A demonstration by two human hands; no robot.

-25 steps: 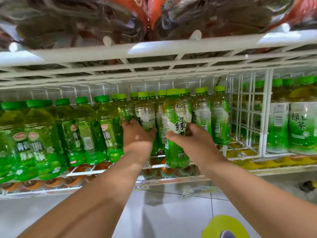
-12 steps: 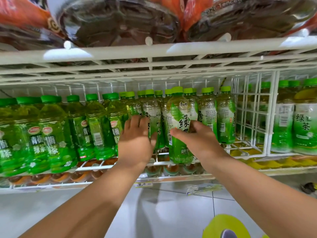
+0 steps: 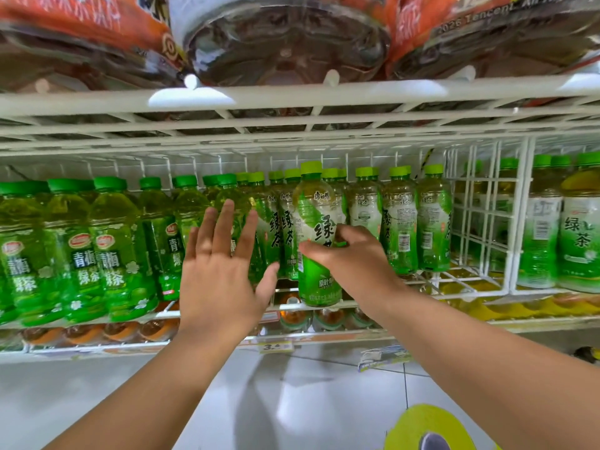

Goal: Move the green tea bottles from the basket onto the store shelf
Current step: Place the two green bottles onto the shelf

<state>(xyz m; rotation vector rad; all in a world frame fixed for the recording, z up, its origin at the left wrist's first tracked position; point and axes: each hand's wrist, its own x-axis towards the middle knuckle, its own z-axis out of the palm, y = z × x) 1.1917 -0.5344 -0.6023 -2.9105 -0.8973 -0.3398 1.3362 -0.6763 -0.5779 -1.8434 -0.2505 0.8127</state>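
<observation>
While gripped: green tea bottle, upright.

White wire rack stocked with drinks above a pale tiled floor, brightly lit

Readable markings only:

- Green-capped clear plastic tea bottle with white-and-green label, front of white wire shelf — large "绿茶", partly covered; "康师傅" near the neck.
- Bright green plastic bottles with red oval logo, left — "青梅绿茶".
- Pale-labelled bottle, far right — "绿茶".
- White-and-yellow price tag on shelf edge — "3.", rest unreadable.
</observation>
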